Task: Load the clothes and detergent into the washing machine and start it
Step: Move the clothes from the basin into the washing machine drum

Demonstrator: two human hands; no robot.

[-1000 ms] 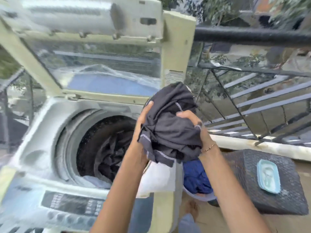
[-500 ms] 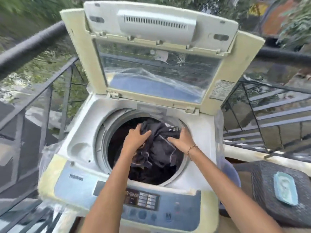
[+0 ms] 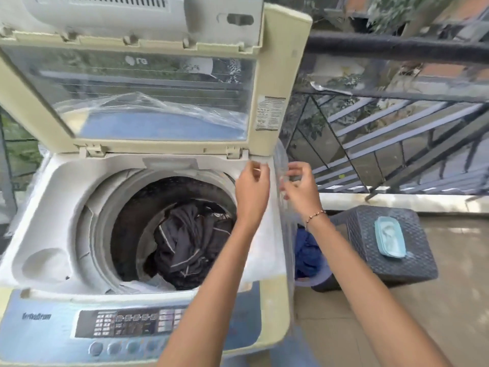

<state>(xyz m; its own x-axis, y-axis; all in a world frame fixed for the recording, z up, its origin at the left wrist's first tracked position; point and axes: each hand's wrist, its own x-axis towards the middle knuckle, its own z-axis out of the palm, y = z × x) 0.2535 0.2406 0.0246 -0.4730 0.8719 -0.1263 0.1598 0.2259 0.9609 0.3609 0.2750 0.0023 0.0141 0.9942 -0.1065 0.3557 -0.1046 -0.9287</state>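
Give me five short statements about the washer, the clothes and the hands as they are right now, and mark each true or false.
1. The washing machine lid is closed. False: it stands open.
2. Dark clothes lie in the drum. True.
3. The left hand grips a garment. False: it is empty, above the machine's right rim.
4. The right hand wears a bracelet at the wrist. True.
5. The light blue container sits on the machine's control panel. False: it rests on the dark woven stool.
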